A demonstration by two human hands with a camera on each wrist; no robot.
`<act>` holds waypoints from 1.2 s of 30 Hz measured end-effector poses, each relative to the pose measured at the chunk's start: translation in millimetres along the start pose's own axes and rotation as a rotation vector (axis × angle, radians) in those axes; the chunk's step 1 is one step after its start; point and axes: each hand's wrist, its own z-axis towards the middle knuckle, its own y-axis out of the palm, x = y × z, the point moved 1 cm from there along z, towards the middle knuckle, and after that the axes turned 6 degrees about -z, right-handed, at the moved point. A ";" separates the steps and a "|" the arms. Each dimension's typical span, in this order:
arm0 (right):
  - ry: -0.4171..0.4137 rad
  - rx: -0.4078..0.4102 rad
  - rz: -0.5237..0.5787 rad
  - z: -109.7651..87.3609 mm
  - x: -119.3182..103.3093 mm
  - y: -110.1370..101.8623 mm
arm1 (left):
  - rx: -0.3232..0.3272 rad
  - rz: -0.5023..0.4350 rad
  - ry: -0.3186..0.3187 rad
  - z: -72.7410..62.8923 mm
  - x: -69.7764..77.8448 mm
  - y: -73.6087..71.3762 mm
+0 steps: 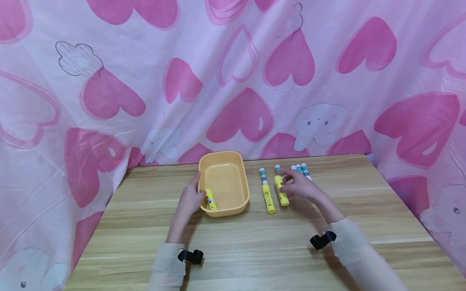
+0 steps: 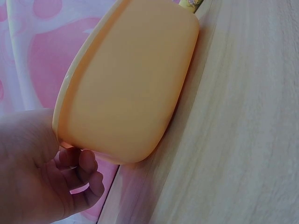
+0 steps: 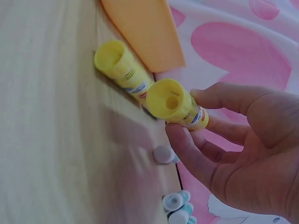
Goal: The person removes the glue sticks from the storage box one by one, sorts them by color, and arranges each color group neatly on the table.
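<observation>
My left hand [image 1: 190, 199] grips the left rim of an orange plastic tray [image 1: 242, 178], its fingers curled beneath the edge in the left wrist view. Inside the tray, a yellow glue stick [image 1: 210, 199] lies near the front left corner. To the right, my right hand [image 1: 300, 186] pinches another yellow glue stick [image 3: 170, 100] between thumb and fingers, holding it above the table in the right wrist view. A third yellow glue stick [image 1: 268, 199] lies on the table between the tray and that hand.
Several small white and teal tubes lie toward the back of the wooden table [image 1: 233, 250]: one tube [image 1: 263, 176] behind the lying glue stick, others [image 1: 305, 169] partly behind my right hand. A pink heart-patterned cloth [image 1: 240, 117] hangs along the back edge and sides.
</observation>
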 end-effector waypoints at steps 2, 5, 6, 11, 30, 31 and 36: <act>0.019 -0.004 -0.007 -1.7 3.7 0.0 | -0.002 0.003 -0.003 0.3 -0.3 0.1; 0.055 -0.006 -0.041 -3.6 9.6 0.2 | -0.004 0.001 -0.015 0.5 -0.7 0.2; 0.069 -0.009 -0.053 -4.1 11.6 0.8 | -0.006 0.000 -0.015 0.8 -0.9 0.3; 0.104 -0.024 -0.062 -5.6 21.2 4.7 | -0.012 0.006 -0.020 0.9 -0.6 0.4; 0.122 -0.044 -0.034 -3.8 31.9 6.3 | 0.004 0.013 0.007 0.8 -0.2 -0.5; 0.118 -0.041 -0.035 -4.2 31.6 5.3 | 0.004 0.016 0.011 0.8 -0.3 -0.7; 0.098 -0.029 -0.026 -7.9 25.4 -0.4 | 0.005 0.018 0.011 0.6 -0.4 -1.0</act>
